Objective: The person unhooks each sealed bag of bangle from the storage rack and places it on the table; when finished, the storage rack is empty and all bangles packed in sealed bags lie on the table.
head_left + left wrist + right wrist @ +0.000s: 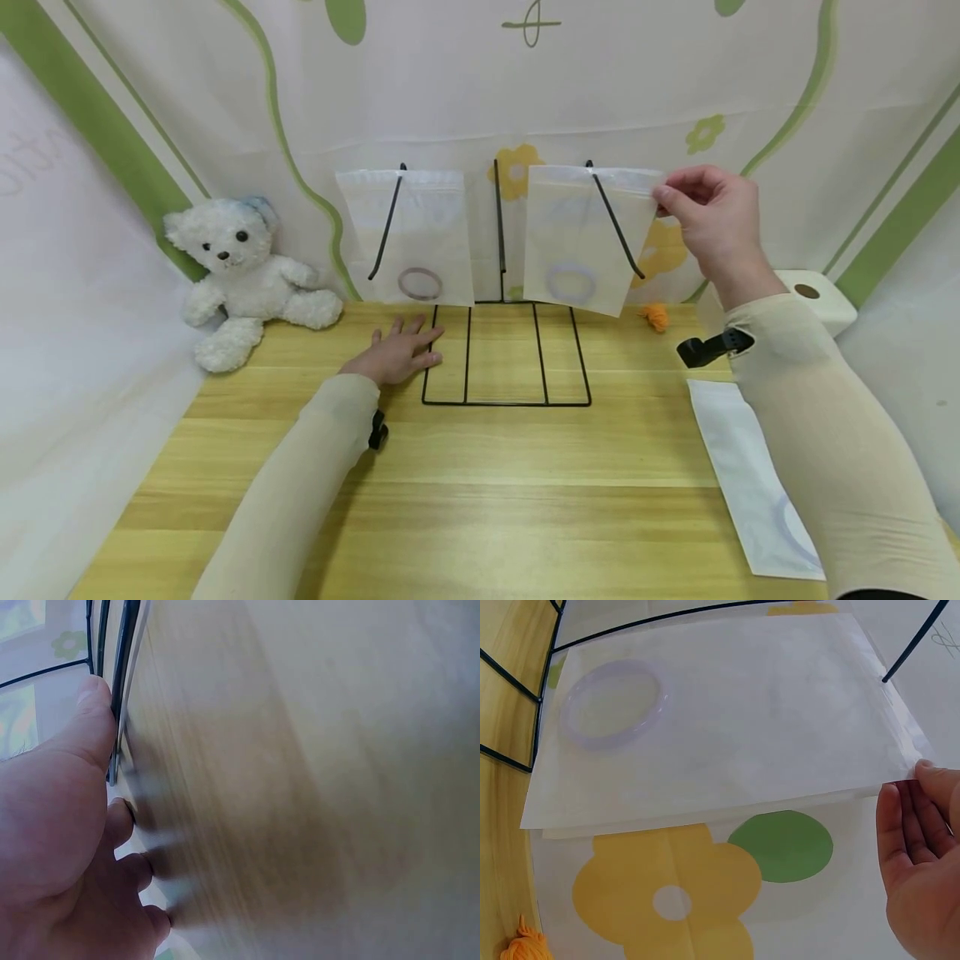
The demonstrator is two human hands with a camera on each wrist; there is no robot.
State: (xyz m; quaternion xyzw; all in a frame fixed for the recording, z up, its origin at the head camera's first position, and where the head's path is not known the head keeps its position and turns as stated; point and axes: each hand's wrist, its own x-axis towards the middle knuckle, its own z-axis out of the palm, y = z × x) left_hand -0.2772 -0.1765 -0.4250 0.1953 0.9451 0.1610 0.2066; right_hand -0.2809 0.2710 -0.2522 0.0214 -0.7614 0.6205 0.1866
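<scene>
A black wire rack (506, 405) stands at the back of the table, with hooks that stick out toward me. From its right hook hangs a whitish, flat zip bag (551, 225) with a lilac ring (615, 742) showing through. My right hand (716, 217) pinches this bag's upper right corner between thumb and fingertips. A similar bag (427, 221) hangs on the left hook, with a brownish-pink ring showing near its bottom. My left hand (393, 354) rests with fingers spread at the left side of the rack's base, its thumb against the wire in the left wrist view.
Another white bag (727, 458) with a pale ring lies on the table at the right, partly under my right forearm. Behind that arm is a white box (828, 304). An orange tuft (656, 317) and a white teddy bear (255, 283) sit along the back.
</scene>
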